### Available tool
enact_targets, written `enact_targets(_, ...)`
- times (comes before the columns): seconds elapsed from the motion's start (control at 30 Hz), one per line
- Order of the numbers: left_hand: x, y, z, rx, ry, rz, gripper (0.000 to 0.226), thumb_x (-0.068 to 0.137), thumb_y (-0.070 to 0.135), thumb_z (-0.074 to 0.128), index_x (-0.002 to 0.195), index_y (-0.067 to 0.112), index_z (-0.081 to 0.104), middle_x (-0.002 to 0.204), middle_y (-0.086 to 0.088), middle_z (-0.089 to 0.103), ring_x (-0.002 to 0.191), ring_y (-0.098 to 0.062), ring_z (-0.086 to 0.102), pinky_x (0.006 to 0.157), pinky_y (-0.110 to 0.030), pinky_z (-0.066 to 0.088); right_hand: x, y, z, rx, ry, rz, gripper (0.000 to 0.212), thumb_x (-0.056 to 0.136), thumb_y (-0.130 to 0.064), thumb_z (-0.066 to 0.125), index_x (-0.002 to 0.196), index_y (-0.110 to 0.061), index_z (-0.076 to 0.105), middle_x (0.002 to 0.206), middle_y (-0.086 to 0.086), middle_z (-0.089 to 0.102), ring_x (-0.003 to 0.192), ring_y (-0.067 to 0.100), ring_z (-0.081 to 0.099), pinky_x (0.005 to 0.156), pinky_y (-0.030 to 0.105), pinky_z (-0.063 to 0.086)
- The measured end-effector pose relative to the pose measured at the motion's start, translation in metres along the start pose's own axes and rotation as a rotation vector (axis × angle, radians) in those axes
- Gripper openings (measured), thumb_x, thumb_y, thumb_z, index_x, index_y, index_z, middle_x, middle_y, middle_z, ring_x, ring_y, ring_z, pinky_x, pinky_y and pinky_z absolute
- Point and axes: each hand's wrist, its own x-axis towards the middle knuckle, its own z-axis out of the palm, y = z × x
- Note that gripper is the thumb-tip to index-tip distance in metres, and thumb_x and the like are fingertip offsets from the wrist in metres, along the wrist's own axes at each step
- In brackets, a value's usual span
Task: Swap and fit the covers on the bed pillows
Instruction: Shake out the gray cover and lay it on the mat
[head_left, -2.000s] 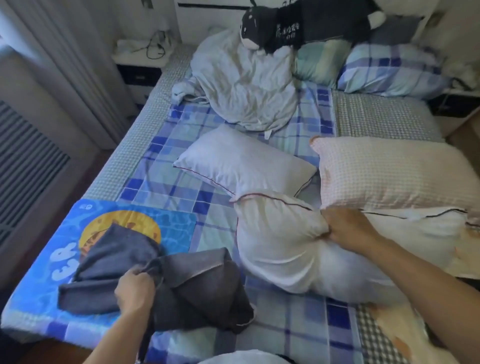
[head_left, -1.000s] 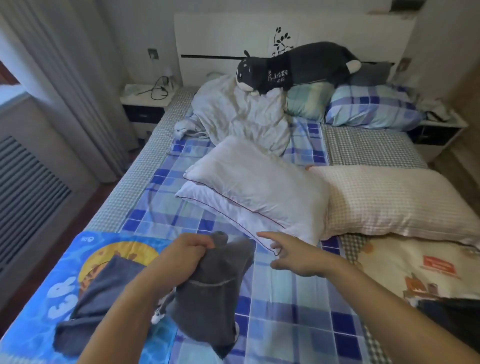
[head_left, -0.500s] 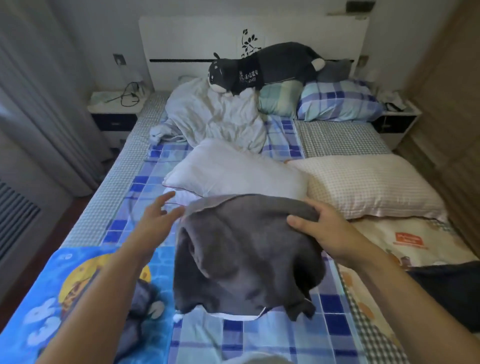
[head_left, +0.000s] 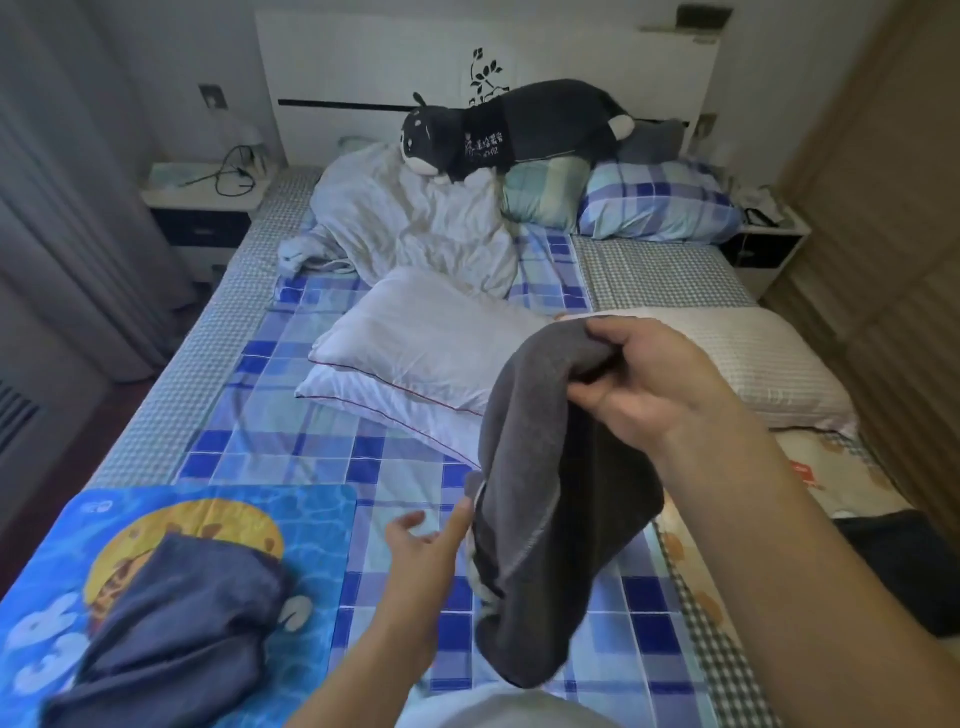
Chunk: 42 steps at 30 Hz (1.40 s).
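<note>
Right hand (head_left: 644, 384) raised over bed (head_left: 291, 447), fingers curled round top edge of grey cover (head_left: 545, 499) (hangs limp). Left hand (head_left: 421, 540) lower, fingers relaxed, fingertips touching cover's side. Two bare white pillows (head_left: 415, 364) stacked just behind.

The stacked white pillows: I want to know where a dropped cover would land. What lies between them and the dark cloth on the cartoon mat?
In the head view, only bare blue plaid sheet separates the white pillows from the dark cloth on the cartoon mat.
</note>
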Motion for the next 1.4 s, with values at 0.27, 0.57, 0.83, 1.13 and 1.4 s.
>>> enact_targets(0.27, 0.012, 0.006, -0.002, -0.255, -0.206, -0.101, 0.024, 0.099, 0.019, 0.056, 0.103, 0.004, 0.074, 0.107, -0.022, 0.073, 0.099, -0.036, 0.068, 0.095, -0.053, 0.052, -0.005, -0.026, -0.068, 0.272, 0.234, -0.155, 0.015, 0.099, -0.004, 0.046, 0.107, 0.001, 0.058, 0.113, 0.017, 0.062, 0.103, 0.03, 0.061, 0.074, 0.043, 0.052)
enact_targets(0.57, -0.022, 0.066, 0.001, -0.557, -0.604, -0.128, 0.048, 0.085, 0.004, 0.042, 0.129, -0.008, 0.059, 0.124, -0.025, 0.065, 0.114, -0.038, 0.064, 0.108, -0.048, 0.042, -0.02, 0.079, -0.105, -0.815, 0.398, -0.553, 0.019, 0.088, 0.0, 0.062, 0.092, -0.019, 0.063, 0.084, 0.007, 0.065, 0.074, 0.015, 0.061, 0.07, 0.029, 0.049)
enact_targets(0.83, -0.044, 0.056, 0.022, 0.258, -0.574, 0.409, 0.047, 0.082, -0.013, 0.042, 0.116, 0.012, 0.063, 0.12, -0.023, 0.065, 0.11, -0.019, 0.063, 0.099, -0.029, 0.046, -0.023, 0.135, -0.077, -0.935, 0.097, -0.435, 0.028, 0.09, -0.012, 0.066, 0.099, -0.038, 0.062, 0.104, -0.011, 0.068, 0.091, -0.006, 0.062, 0.07, 0.007, 0.046)
enact_targets(1.13, -0.015, 0.087, -0.01, 0.543, -0.321, 0.591, 0.038, 0.087, -0.001, 0.051, 0.104, 0.024, 0.073, 0.107, 0.008, 0.075, 0.107, -0.008, 0.068, 0.106, -0.04, 0.048, -0.019, 0.072, -0.07, -0.53, -0.414, 0.047, 0.027, 0.075, -0.005, 0.053, 0.099, 0.004, 0.06, 0.094, 0.018, 0.051, 0.089, 0.023, 0.048, 0.078, 0.032, 0.04)
enact_targets(1.4, -0.042, 0.082, 0.009, 0.369, -0.214, 0.679, 0.017, 0.09, 0.008, 0.072, 0.099, 0.022, 0.073, 0.092, 0.012, 0.076, 0.092, -0.006, 0.071, 0.085, -0.021, 0.053, -0.033, 0.074, -0.063, -0.445, -0.401, 0.056, 0.031, 0.099, 0.0, 0.043, 0.121, 0.017, 0.058, 0.123, 0.038, 0.06, 0.117, 0.049, 0.06, 0.1, 0.044, 0.05)
